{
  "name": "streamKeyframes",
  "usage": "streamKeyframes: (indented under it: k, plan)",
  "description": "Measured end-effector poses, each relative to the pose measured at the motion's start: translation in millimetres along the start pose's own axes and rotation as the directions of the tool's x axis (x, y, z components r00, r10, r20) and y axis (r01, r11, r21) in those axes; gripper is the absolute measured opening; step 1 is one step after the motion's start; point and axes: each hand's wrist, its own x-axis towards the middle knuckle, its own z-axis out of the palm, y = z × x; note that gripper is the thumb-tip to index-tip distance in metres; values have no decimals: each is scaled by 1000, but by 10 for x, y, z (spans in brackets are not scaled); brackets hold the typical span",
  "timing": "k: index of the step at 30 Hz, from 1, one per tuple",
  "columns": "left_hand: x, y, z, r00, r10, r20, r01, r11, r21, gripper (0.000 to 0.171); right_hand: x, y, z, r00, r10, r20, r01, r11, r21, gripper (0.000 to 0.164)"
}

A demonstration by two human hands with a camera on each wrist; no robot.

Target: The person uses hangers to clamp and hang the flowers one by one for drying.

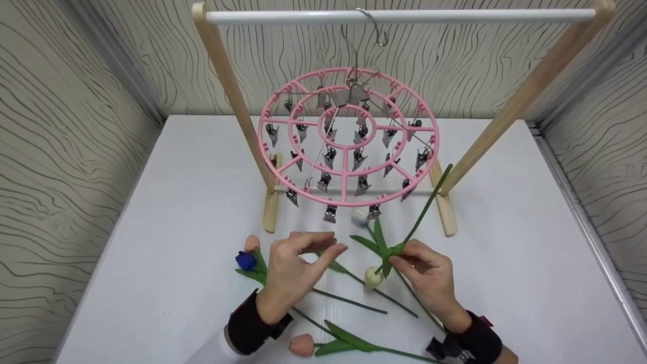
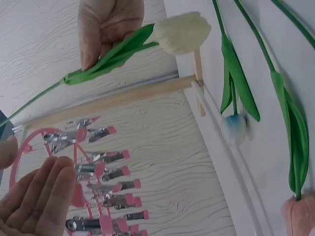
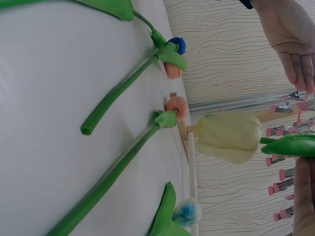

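In front of a pink round clip hanger [image 1: 344,191], a person's right grip [image 1: 429,279] pinches a cream tulip [image 1: 374,278] by its leafy stem, bloom tilted downward and bare stem end rising near the hanger's right edge. The left grip [image 1: 294,275], just in front of the hanger, is spread, thumb and straight fingers apart, holding nothing. Work appears to be at an early stage: one flower is off the desk [image 1: 177,202], while none of the hanger's visible metal clips [image 1: 330,212] carries one. Not yet picked up are the tulips lying nearer the person than the hanger, among them a blue tulip [image 1: 245,261] to its front left and a coral tulip [image 1: 302,345] farthest forward.
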Motion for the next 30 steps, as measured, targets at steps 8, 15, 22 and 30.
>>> streamKeyframes:
  k: [8, 15, 22, 30]
  plan:
    - [235, -118, -204, 999, 8, -47, -4, 996, 90, 37, 9, 2, 33, 1000, 0, 12, 0, 1000, -27, 18]
    - [432, -133, -273, 978, -26, 208, 43, 996, -77, 29, -4, 15, 93, 999, -14, 33, 16, 998, -61, 14]
    - [560, -100, -333, 923, -120, 367, 183, 973, -142, 25, 20, 13, 230, 996, -15, 83, 19, 999, -43, 20]
    - [671, -79, -375, 898, -105, 428, 190, 968, -161, 20, 83, 23, 412, 989, -49, 140, 55, 998, -41, 30]
